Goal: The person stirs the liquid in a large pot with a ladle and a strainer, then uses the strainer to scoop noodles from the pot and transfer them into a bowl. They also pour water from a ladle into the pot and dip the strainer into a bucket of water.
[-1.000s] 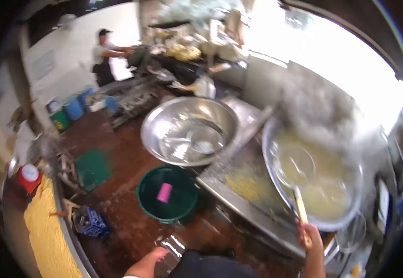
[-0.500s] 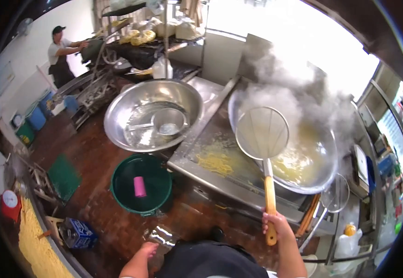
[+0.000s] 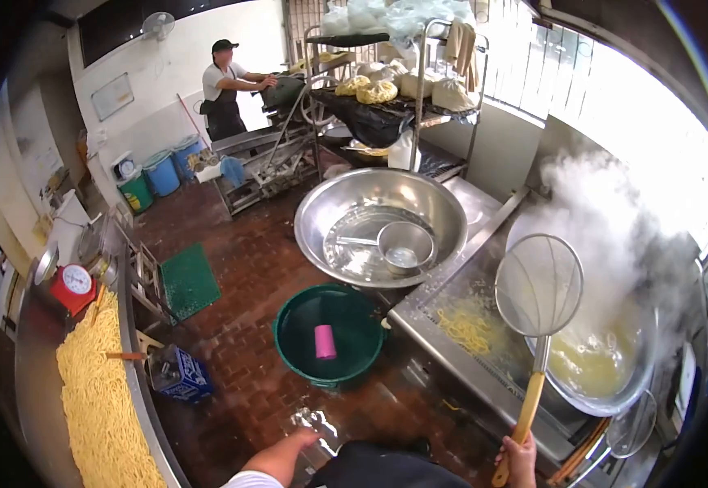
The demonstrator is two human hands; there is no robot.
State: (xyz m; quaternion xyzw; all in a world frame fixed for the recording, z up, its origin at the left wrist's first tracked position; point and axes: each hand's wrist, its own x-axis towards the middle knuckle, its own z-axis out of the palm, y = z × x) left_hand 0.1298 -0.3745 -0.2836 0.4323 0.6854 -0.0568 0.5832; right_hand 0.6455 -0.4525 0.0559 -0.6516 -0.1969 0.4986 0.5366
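My right hand (image 3: 520, 458) is closed around the wooden handle of a wire-mesh skimmer (image 3: 539, 285). The skimmer's round mesh is raised over the near-left edge of a large steaming wok (image 3: 651, 366) that holds bubbling, yellowish liquid. My left hand (image 3: 299, 439) hangs low over the floor, seen edge-on, with nothing visible in it and its fingers partly hidden. Loose yellow noodles (image 3: 465, 329) lie on the steel stove top (image 3: 419, 313) left of the wok. Steam hides the wok's far side.
A big steel basin (image 3: 321, 236) holds a long-handled pot (image 3: 405, 246). Below it stands a green tub (image 3: 289, 350) with a pink cylinder (image 3: 325, 342). Noodles (image 3: 106, 390) fill a trough at left, near a red scale (image 3: 73, 286). Another person (image 3: 225, 93) stands at a machine.
My view has swung left, so the scene sits further right and more of the noodle trough shows. My right hand still grips the skimmer, its mesh still raised by the wok.
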